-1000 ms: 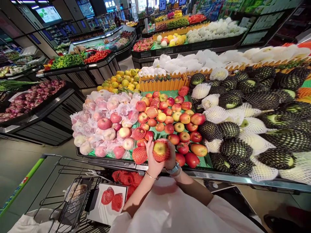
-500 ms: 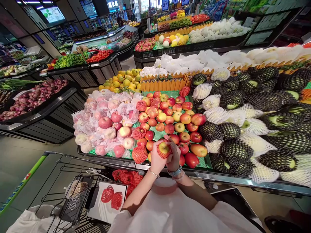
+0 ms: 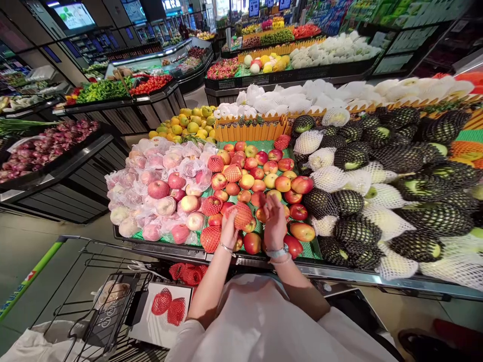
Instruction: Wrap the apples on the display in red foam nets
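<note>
In my left hand [image 3: 228, 230] is an apple in a red foam net [image 3: 242, 216], held over the front of the apple display. My right hand [image 3: 274, 224] is apart from it, fingers stretched out and holding nothing, above the loose apples. Red and yellow apples [image 3: 252, 243] lie around and below both hands on a green mat [image 3: 268, 146]. Another apple in a red net [image 3: 210, 238] rests just left of my left wrist.
Pink-wrapped fruit [image 3: 151, 173] fills the left of the display; net-wrapped gourds [image 3: 362, 226] fill the right. A metal edge [image 3: 350, 275] runs along its front. At lower left stands a shopping cart [image 3: 75, 281] beside a white box [image 3: 160, 311] with two red nets on top.
My right hand has let go of the netted apple and moved right, opening. My left hand has shifted left with the apple, whose net now covers the side facing me.
</note>
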Motion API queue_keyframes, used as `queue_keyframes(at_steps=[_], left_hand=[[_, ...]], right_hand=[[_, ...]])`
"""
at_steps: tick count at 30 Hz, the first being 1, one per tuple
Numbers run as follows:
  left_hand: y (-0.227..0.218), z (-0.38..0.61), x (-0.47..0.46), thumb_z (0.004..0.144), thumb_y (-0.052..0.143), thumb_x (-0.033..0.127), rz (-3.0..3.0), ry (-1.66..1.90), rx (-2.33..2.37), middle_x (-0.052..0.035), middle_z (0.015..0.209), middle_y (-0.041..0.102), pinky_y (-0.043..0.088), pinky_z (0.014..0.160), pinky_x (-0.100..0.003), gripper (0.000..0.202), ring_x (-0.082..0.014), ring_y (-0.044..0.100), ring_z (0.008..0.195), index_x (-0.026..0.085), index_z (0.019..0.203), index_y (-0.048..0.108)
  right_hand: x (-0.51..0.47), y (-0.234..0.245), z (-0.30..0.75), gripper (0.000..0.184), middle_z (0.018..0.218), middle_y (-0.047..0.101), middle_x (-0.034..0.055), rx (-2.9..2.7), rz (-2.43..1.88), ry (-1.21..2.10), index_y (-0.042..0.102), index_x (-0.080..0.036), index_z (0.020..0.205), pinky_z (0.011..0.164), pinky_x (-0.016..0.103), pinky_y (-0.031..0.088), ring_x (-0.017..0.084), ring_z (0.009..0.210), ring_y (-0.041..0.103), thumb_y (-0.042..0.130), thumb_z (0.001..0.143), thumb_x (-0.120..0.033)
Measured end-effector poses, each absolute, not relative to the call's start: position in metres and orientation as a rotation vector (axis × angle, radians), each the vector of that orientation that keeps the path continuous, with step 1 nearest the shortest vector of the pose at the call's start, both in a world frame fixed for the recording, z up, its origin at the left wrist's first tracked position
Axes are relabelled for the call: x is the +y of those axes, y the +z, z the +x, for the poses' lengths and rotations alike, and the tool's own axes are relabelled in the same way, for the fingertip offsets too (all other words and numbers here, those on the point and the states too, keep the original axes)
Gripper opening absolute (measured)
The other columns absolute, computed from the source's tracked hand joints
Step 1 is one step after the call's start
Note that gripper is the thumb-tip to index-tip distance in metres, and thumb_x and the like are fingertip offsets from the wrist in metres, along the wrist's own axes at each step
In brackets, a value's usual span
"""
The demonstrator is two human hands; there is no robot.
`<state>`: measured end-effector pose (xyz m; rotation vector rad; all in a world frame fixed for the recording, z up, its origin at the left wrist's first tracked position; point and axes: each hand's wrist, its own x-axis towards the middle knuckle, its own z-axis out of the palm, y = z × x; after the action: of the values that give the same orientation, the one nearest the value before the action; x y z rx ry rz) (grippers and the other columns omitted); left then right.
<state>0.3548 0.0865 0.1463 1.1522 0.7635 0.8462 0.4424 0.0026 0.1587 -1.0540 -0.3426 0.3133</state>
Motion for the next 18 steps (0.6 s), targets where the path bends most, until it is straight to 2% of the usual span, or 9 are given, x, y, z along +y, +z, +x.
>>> queue_keyframes(at_steps=[3,5,7,10,12,15,18], left_hand=[[0.159,0.357,0.115,0.078,0.065,0.041,1.362,0.967,0.822,-0.0111,0.111,0.061,0.047,0.096,-0.036,0.045,-0.0213,0.061,0.105,0.012,0.109,0.051],[0.166,0.361,0.127,0.07,0.074,0.034,1.656,1.017,0.86,-0.0099,0.11,0.06,0.044,0.1,-0.038,0.05,-0.0229,0.059,0.106,0.013,0.109,0.052],[0.168,0.369,0.132,0.065,0.077,0.028,2.029,0.938,0.851,-0.0121,0.112,0.059,0.043,0.1,-0.041,0.058,-0.0267,0.057,0.108,0.012,0.114,0.05],[0.163,0.382,0.13,0.068,0.074,0.023,2.625,0.539,0.753,-0.0169,0.116,0.056,0.046,0.095,-0.042,0.061,-0.0311,0.054,0.11,0.01,0.122,0.047],[0.159,0.388,0.131,0.068,0.073,0.02,2.82,0.332,0.72,-0.0176,0.114,0.055,0.047,0.091,-0.042,0.059,-0.0328,0.055,0.107,0.011,0.121,0.049],[0.155,0.392,0.138,0.068,0.072,0.016,2.863,0.296,0.762,-0.019,0.111,0.054,0.046,0.088,-0.045,0.055,-0.0348,0.054,0.104,0.011,0.118,0.052],[0.149,0.392,0.142,0.072,0.071,0.022,2.858,0.313,0.798,-0.0217,0.112,0.053,0.046,0.088,-0.046,0.057,-0.0364,0.054,0.105,0.007,0.123,0.05]], right_hand=[[-0.005,0.158,0.457,0.036,0.129,0.054,0.0116,-0.247,-1.009,0.183,0.056,-0.016,0.117,0.107,0.042,0.038,0.02,0.122,0.053,0.044,0.094,-0.041],[-0.01,0.156,0.459,0.027,0.117,0.06,0.0094,-0.315,-1.101,0.161,0.061,-0.016,0.107,0.104,0.04,0.041,0.02,0.112,0.057,0.053,0.09,-0.035],[-0.013,0.151,0.456,0.022,0.108,0.064,0.0084,-0.479,-1.218,0.224,0.065,-0.016,0.1,0.1,0.039,0.042,0.019,0.105,0.058,0.056,0.089,-0.032],[-0.015,0.144,0.453,0.02,0.103,0.064,0.009,-0.638,-1.289,0.274,0.066,-0.015,0.094,0.097,0.04,0.044,0.02,0.102,0.058,0.056,0.089,-0.032],[-0.016,0.14,0.457,0.02,0.101,0.064,0.0089,-0.627,-1.326,0.233,0.066,-0.016,0.093,0.095,0.04,0.044,0.02,0.1,0.059,0.056,0.088,-0.033],[-0.02,0.134,0.465,0.021,0.099,0.064,0.0092,-0.595,-1.379,0.161,0.065,-0.015,0.093,0.093,0.041,0.045,0.021,0.096,0.059,0.058,0.087,-0.034],[-0.024,0.128,0.471,0.023,0.097,0.065,0.0093,-0.578,-1.403,0.146,0.066,-0.015,0.092,0.092,0.041,0.045,0.021,0.094,0.059,0.058,0.086,-0.035]])
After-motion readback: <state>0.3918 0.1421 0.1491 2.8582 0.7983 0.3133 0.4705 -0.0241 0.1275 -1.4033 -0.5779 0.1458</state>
